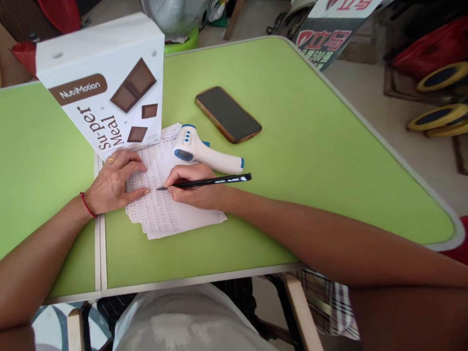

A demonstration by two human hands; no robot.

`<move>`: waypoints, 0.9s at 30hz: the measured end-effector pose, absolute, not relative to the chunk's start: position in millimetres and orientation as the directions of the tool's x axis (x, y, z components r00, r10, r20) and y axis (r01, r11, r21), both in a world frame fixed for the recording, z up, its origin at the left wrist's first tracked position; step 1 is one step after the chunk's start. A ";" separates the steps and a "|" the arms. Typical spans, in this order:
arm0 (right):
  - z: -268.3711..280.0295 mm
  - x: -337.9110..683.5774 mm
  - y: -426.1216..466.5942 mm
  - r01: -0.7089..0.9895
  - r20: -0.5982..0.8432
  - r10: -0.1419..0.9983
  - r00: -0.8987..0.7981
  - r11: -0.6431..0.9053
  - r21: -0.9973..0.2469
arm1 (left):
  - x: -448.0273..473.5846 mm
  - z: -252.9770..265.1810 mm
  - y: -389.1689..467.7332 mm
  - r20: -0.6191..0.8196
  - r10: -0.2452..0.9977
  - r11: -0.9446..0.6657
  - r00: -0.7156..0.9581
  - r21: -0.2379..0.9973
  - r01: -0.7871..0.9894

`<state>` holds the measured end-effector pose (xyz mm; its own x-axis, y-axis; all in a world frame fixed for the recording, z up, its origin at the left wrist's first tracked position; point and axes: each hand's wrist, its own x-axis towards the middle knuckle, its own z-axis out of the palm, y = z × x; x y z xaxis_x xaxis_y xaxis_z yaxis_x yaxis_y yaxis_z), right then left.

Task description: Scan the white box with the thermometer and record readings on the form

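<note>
My right hand [193, 186] is closed round a black pen [215, 181], whose tip points down at the written lines on a stack of paper sheets [193, 219]. Opposite it, my left hand [119, 180] lies with its fingers apart on the left side of the same sheets. A white and blue infrared thermometer [208, 153] rests just beyond my right hand, partly over the paper's top edge. Behind my left hand stands a white box [135, 126] printed with chocolate pieces.
A dark phone [229, 114] in a brown case lies on the green table [329, 161], beyond the thermometer. A seam [99, 258] runs across the table at the left. Past the far edge are a printed bag [323, 41] and a green basin [183, 43].
</note>
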<state>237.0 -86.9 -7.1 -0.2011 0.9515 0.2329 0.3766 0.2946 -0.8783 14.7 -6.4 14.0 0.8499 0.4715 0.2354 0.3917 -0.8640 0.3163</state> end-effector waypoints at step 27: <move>-7.4 237.5 -81.9 0.358 0.293 0.942 -0.167 0.335 -0.872 | 12.6 14.4 -1.3 0.310 0.412 -0.900 0.857 0.284 0.330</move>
<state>237.5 -81.9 -7.4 -0.1668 0.9415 0.2928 0.3583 0.3346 -0.8716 12.6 -1.3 14.4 0.8572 0.4116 0.3096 0.3300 -0.9004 0.2836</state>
